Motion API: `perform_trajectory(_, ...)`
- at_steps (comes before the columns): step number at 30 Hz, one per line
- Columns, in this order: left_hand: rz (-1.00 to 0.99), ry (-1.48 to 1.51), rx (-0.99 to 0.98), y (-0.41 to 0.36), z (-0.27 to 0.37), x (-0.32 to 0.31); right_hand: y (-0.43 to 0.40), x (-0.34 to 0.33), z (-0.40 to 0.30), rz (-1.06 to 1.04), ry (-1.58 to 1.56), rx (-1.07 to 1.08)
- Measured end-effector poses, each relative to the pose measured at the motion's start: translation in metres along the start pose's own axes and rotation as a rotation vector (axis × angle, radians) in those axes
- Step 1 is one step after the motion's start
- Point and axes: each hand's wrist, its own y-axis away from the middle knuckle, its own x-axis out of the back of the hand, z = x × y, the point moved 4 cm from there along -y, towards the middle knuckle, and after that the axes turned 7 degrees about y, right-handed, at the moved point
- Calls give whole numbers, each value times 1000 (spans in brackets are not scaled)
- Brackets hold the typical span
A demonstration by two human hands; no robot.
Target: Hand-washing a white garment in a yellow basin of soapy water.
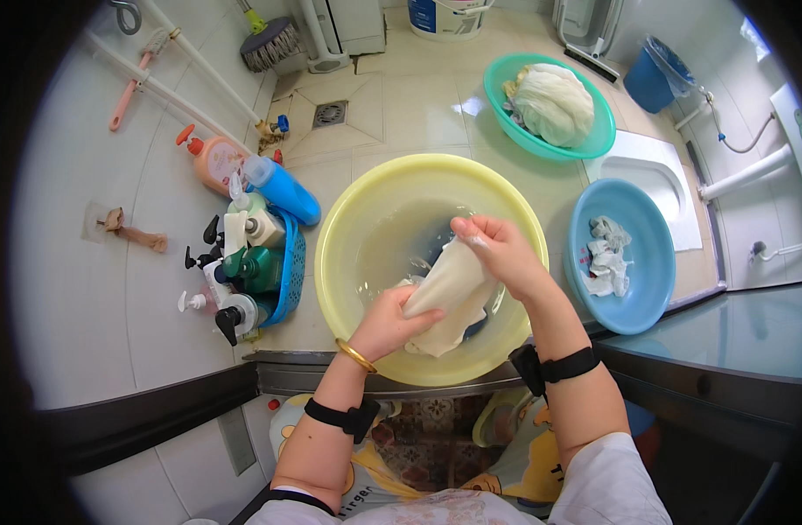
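Note:
A wet cream-white cloth [450, 289] is stretched between my two hands above a yellow plastic basin [348, 197]. My left hand [397, 318] grips its lower left part, thumb on top. At the upper right, my right hand [502, 252] pinches the cloth's other end, with a little white foam by the fingers. Cloudy water [387, 239] stands in the basin. Something dark blue [440, 243] lies in it, partly hidden behind the cloth, so its kind cannot be told. The cloth's lower edge hangs down near the water.
Right of the basin stands a blue basin [581, 262] holding small white cloths [609, 262]. Beyond is a green basin [538, 147] with a bulky white fabric bundle [555, 105]. On the left, a blue basket [292, 275] holds several pump bottles. A squat toilet [663, 177] and floor drain [330, 114] lie farther off.

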Motion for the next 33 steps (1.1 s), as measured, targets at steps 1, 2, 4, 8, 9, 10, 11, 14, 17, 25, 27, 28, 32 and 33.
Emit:
perform_trajectory(1, -3, 0, 8, 0, -6, 4, 0, 0, 0, -34, -3, 5)
perform_trajectory(2, -17, 77, 84, 1, -13, 11, 2, 1, -1, 21, -49, -6)
perform_trajectory(4, -9, 351, 168, 2, -10, 15, 1, 9, 3, 36, -70, 7)
perform_trajectory(8, 67, 675, 63, -1, -1, 8, -1, 17, 18, 63, 150, 140)
perform_trajectory(9, 72, 674, 65, -2, 0, 9, 1, 14, 19, 58, 148, 140)
perform_trajectory(10, 84, 723, 60, -2, 3, 11, 5, 10, 14, 80, 283, 275)
perform_trajectory(11, 95, 773, 55, -1, 4, 12, 11, 6, 8, 101, 417, 411)
perform_trajectory(14, 88, 799, 43, 1, 1, 18, 21, -6, 4, -37, 499, 447)
perform_trajectory(17, 90, 814, 31, 1, 5, 15, 25, -18, 15, -187, 376, 283)
perform_trajectory(25, 121, 697, 20, 4, 14, 19, 21, -13, 23, -217, 433, 282)
perform_trajectory(27, 140, 686, 18, 3, 15, 21, 17, -2, 21, -92, 446, 352)
perform_trajectory(28, 154, 673, 10, 3, 15, 22, 20, -2, 14, -69, 480, 375)
perform_trajectory(32, 308, 565, -2, -1, 1, 27, 17, 0, 20, -80, 82, 241)
perform_trajectory(33, 310, 567, -3, -1, 1, 26, 16, 5, 20, -67, 13, 187)
